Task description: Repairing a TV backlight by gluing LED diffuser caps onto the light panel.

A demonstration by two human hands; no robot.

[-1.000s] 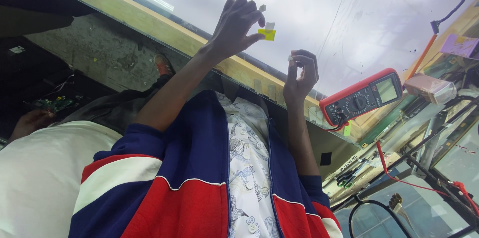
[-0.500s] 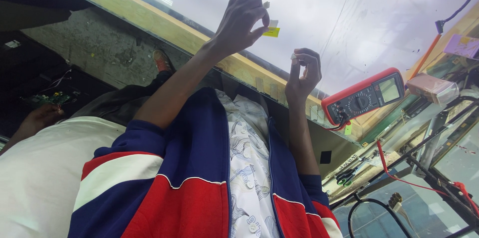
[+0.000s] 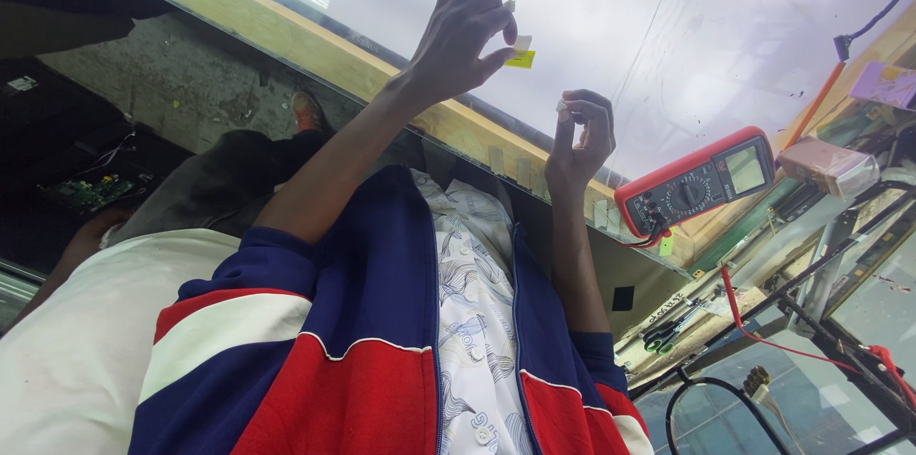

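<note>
Head view, tilted hard, only one view here. Left hand is raised over the big white backlit panel, fingers curled narrow, pinching a small yellow-tipped tab between thumb and fingertips. Right hand sits below and to the right of the left one, also pinched narrow, a tiny pale bit at its fingertips; too small to name, and I cannot tell whether it is a separate piece or the end of the same strip. The tab is at the tip of the left hand, above and a little left of the right hand, the two hands near but apart, no visible link between them. Risk as a judgement: the tab is held by its very edge, so a light slip of the thumb would drop it onto the panel or down onto the blue-and-red jacket; if it is adhesive it could fold on itself or stick to a finger. Red digital multimeter lies right of the right hand on the panel edge, its red lead trailing down; an elbow swing could snag it. Wooden frame rail runs behind the left forearm. Pliers lie below the multimeter.
</note>
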